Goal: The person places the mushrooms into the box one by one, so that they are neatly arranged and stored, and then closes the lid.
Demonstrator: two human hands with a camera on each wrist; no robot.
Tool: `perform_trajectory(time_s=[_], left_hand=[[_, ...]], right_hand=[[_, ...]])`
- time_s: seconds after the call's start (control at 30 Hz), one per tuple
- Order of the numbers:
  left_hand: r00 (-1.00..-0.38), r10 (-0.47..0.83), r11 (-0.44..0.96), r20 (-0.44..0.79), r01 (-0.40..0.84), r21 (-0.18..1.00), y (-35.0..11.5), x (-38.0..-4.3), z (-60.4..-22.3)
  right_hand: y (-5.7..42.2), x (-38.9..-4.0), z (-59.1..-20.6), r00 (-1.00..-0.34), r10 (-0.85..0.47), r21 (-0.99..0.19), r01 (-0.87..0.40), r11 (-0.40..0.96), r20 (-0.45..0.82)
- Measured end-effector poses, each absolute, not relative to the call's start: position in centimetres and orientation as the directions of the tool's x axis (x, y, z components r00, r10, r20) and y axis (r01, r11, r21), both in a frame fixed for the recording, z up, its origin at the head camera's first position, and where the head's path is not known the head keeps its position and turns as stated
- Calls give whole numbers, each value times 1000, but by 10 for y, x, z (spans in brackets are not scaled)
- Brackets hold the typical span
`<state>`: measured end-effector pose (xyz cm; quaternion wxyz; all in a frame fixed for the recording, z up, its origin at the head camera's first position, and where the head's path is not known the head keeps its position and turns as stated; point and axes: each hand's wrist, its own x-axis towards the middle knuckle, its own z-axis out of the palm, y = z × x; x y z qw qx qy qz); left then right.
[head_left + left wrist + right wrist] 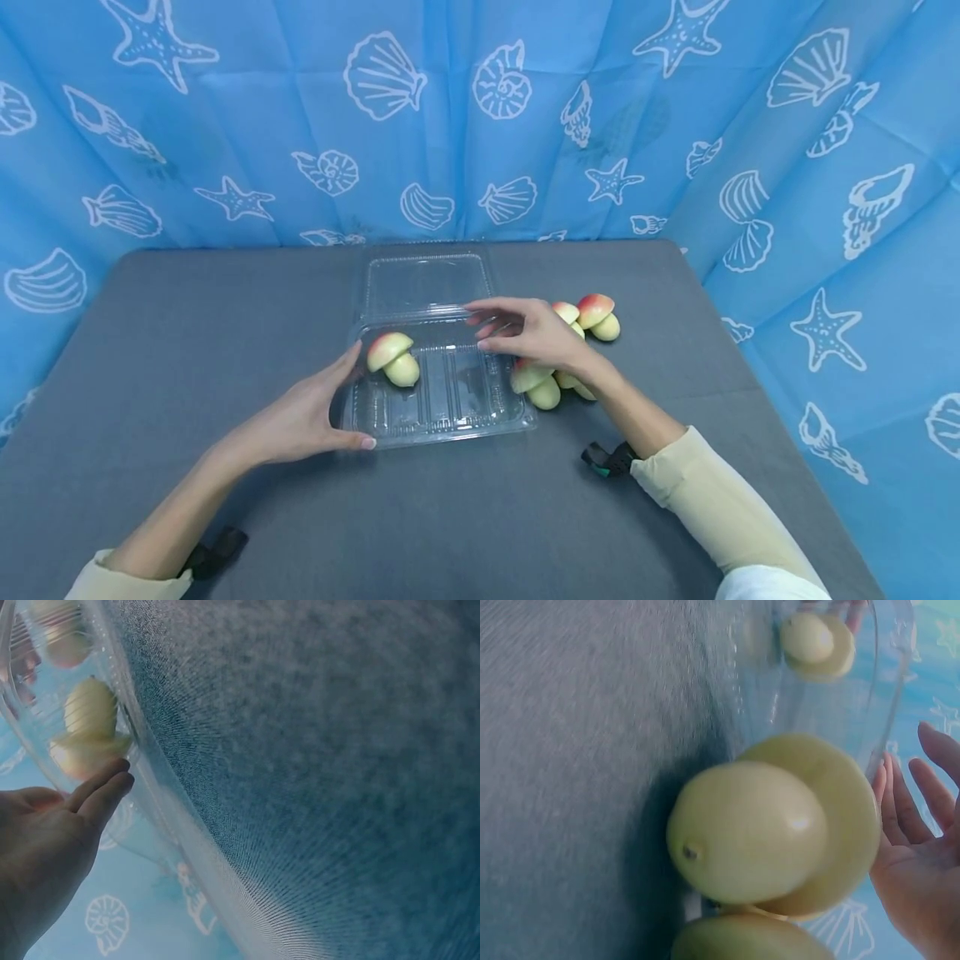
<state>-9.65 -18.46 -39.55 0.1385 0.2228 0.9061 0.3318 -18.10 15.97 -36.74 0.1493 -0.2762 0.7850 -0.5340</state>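
A clear plastic clamshell box (442, 429) lies with its lid (427, 279) folded back. One toy mushroom (393, 358), red and yellow on the cap with a pale stem, sits in the left part of the base. My left hand (307, 417) is at the box's left side, thumb and fingers spread wide along the edge; whether they touch it I cannot tell. Over the right part of the base is my right hand (536, 333), fingers loosely bent and nothing between them. Beside the box on the right, partly behind that hand and forearm, are several similar mushrooms (544, 394).
Grey cloth covers the table (420, 525). A blue curtain (450, 158) with white shells and starfish hangs behind it and along the right side. One mushroom (597, 315) lies at the far end of the group on the right.
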Motion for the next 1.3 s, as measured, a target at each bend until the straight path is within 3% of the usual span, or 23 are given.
perform_trajectory(time_s=[1.3], left_hand=[[-860, 483, 696, -163, 265, 667, -182, -98, -393]], right_hand=[[253, -157, -367, -852, -513, -928, -273, 255, 110]])
